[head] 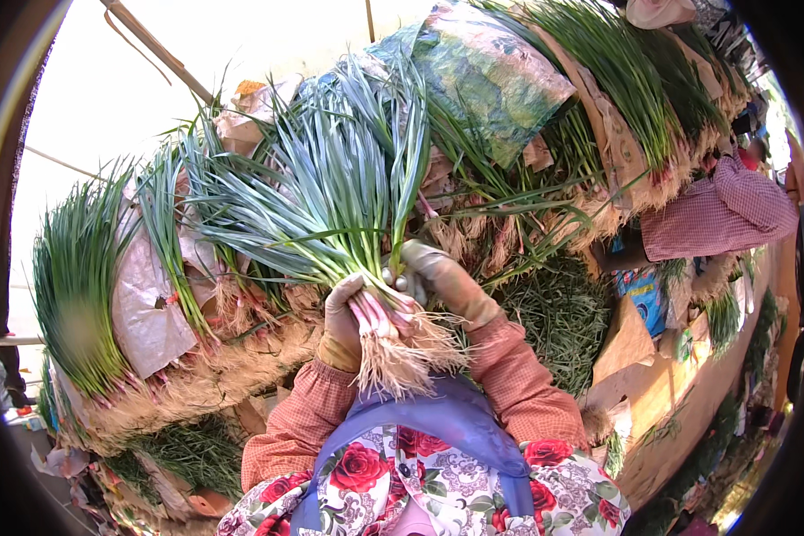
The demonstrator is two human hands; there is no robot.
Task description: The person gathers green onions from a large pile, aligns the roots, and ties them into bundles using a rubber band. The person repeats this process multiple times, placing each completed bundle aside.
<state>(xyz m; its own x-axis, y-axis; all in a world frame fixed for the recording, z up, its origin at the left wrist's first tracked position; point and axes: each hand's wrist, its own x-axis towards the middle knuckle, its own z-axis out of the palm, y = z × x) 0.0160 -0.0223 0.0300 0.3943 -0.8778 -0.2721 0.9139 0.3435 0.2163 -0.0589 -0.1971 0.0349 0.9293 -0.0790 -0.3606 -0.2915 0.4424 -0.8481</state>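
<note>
A large bunch of green garlic (338, 181) is held upright before my chest, its flat leaves fanning away from me. Its pinkish-white stem bases (378, 315) and long pale roots (402, 368) hang toward my body. My left hand (344, 313), in a soiled glove, grips the stems from the left, thumb across the front. On the other side my right hand (435, 271), also gloved, curls its fingers round a few stalks at the bunch's right edge. Part of the right fingers is hidden behind the stems.
More green garlic (84, 288) lies in rows on a long pile ahead, partly under a woven plastic sheet (496, 80) and a whitish sack piece (151, 301). Cut leaves (556, 321) heap at right. A person in a checked sleeve (717, 208) is beyond them.
</note>
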